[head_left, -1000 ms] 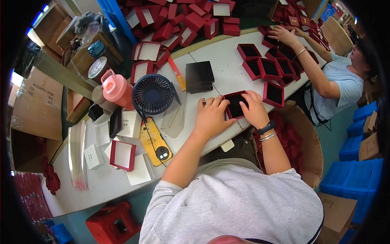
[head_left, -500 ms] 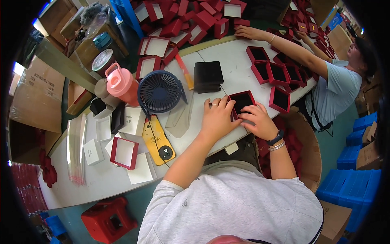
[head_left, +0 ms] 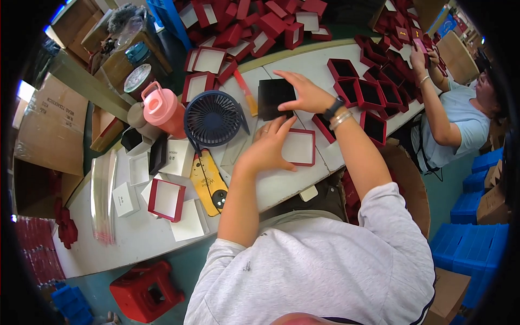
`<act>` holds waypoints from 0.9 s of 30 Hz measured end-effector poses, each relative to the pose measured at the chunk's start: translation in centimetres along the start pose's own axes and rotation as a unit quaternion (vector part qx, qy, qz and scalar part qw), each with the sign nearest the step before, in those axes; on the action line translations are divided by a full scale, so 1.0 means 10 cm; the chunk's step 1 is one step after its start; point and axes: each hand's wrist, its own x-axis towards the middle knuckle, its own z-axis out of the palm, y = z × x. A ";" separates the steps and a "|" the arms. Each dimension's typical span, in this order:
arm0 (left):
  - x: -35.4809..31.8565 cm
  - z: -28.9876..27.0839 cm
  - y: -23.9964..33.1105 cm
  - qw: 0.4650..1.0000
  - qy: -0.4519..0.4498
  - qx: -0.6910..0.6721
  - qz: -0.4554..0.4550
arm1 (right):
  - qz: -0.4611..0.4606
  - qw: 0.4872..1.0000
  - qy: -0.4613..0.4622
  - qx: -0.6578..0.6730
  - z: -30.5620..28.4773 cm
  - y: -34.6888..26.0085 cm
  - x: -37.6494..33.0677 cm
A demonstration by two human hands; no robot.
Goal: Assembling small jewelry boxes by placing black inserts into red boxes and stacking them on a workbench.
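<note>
My right hand point(head_left: 311, 96) reaches over a stack of black square pads point(head_left: 269, 98). Its thumb lies over the top pad and its fingers stretch toward the far edge, spread apart. Just nearer to me, my left hand point(head_left: 265, 150) has its fingers spread, with the tips by the stack's near edge and the thumb pointing right. It partly covers a red box with a white inside point(head_left: 299, 147) on the white table. Behind my right wrist, a red box with a black inside point(head_left: 323, 128) is partly hidden.
Several black-lined red boxes point(head_left: 370, 94) crowd the table's right side. A blue fan point(head_left: 213, 120), pink jug point(head_left: 163, 112), yellow phone case point(head_left: 206, 181) and orange-handled tool point(head_left: 246, 92) stand or lie at left. Across the table, a co-worker point(head_left: 460, 108) holds something small and reddish.
Both hands have left the black-lined box, which now sits further right. My right hand has moved up-left to the black stack. A white-bottomed red box now shows before me. The co-worker's arms have drawn back.
</note>
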 end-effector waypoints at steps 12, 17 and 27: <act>0.18 0.11 -0.01 0.997 -0.019 -0.022 -0.078 | -0.009 0.998 0.037 -0.044 0.02 -0.15 -0.41; 0.11 0.16 -0.13 0.996 0.018 -0.041 -0.079 | 0.020 0.993 0.106 0.046 -0.22 -0.40 -0.96; 0.13 0.13 -0.09 0.997 0.023 -0.057 -0.056 | -0.008 0.986 -0.028 -0.165 0.27 -0.45 -1.37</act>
